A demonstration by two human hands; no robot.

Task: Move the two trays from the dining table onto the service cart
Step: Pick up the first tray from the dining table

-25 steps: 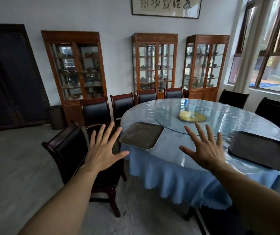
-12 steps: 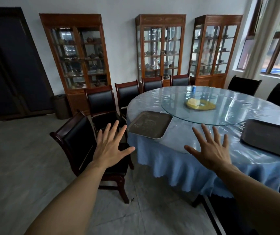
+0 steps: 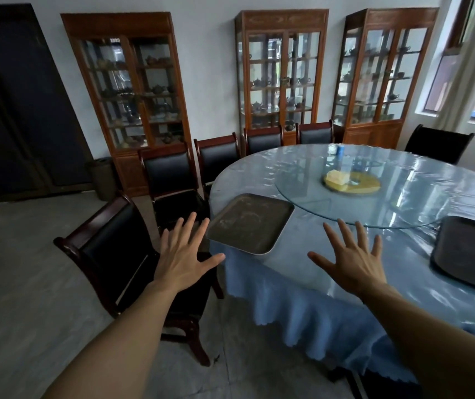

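Observation:
A dull brown tray [image 3: 250, 223] lies on the round dining table [image 3: 311, 272], its near corner hanging a little over the table's left edge. A second, darker tray [image 3: 472, 251] rests on the table at the right, cut off by the frame. My left hand [image 3: 183, 256] hovers with fingers spread just left of the brown tray, over a chair. My right hand [image 3: 351, 262] is spread above the table's near edge, to the right of that tray. Neither hand touches a tray. No service cart is in view.
A glass turntable [image 3: 374, 194] with a yellow dish [image 3: 351, 182] sits mid-table. Dark wooden chairs [image 3: 121, 254] ring the table's left and far side. Three glass cabinets [image 3: 282, 76] line the back wall, with a bin [image 3: 102, 178] beside the left one. Grey floor spreads left.
The view has closed in on the table and tilted down. Both open hands have moved forward toward the brown tray, which now looks larger and nearer.

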